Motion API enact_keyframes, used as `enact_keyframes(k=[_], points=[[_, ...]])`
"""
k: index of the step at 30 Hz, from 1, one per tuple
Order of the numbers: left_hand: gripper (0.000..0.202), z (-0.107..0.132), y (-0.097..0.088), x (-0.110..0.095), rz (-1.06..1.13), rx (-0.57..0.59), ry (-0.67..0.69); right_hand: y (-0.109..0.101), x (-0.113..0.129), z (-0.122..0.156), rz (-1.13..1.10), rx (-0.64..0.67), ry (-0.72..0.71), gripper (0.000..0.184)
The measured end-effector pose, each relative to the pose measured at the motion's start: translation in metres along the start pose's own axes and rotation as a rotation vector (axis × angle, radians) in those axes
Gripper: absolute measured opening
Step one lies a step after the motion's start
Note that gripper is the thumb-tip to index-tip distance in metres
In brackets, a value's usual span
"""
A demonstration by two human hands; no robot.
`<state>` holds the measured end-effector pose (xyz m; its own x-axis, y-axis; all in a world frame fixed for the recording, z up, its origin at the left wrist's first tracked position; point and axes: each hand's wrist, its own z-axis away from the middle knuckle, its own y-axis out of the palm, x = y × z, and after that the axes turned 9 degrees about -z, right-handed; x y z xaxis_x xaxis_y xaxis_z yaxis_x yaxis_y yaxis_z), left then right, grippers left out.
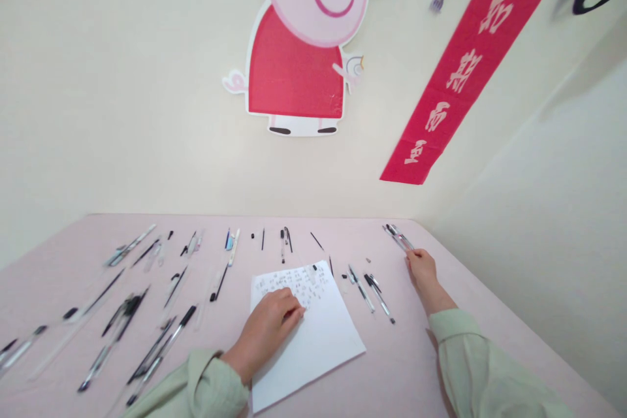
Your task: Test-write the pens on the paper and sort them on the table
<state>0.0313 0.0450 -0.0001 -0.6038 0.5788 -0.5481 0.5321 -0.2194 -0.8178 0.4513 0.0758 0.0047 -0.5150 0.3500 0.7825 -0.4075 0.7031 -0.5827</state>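
A white sheet of paper (pixel 318 346) with rows of handwriting near its top lies on the pink tabletop. My left hand (pixel 269 323) rests on the paper just below the writing, its fingers curled; whatever may be inside them is hidden. At the back right, my right hand (pixel 422 268) is closed around the near ends of several pens (pixel 399 238) lying close together. A small black cap (pixel 314 267) sits at the sheet's top edge. To the right of the paper are a clear pen (pixel 361 289) and another pen with a black cap (pixel 379 299).
Several disassembled pens, refills, caps and clear barrels are scattered over the left side, including a black-capped pen (pixel 161 356) and a white pen (pixel 234 247). A wall with a pink cartoon pig cutout (pixel 296 72) and a red banner (pixel 450 85) rises behind the table (pixel 392 366).
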Motion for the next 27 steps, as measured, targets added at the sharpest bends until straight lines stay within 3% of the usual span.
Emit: enact_keyframes(k=[5,9,11,13,17,21,27], points=[[0.031,0.0,0.001,0.001,0.0,-0.012,0.007,0.016,0.048,0.033,-0.126,0.279,-0.149,0.019],[0.032,0.0,0.001,0.001,-0.003,-0.015,0.019,0.038,0.09,0.081,-0.152,0.557,-0.312,0.01],[0.032,0.0,0.001,0.001,0.0,-0.011,0.022,0.048,0.108,0.108,-0.134,0.65,-0.386,0.008],[0.031,0.0,0.001,0.001,0.002,-0.009,0.02,0.055,0.124,0.131,0.022,0.731,-0.538,0.012],[0.031,0.0,0.0,0.001,0.001,-0.005,0.017,0.07,0.145,0.152,0.29,0.638,-0.589,0.017],[0.031,0.0,0.001,0.002,0.011,-0.006,0.023,0.089,0.155,0.14,0.452,0.535,-0.486,0.017],[0.032,0.0,0.001,0.002,0.011,-0.013,0.021,0.118,0.151,0.123,0.477,0.515,-0.422,0.016]])
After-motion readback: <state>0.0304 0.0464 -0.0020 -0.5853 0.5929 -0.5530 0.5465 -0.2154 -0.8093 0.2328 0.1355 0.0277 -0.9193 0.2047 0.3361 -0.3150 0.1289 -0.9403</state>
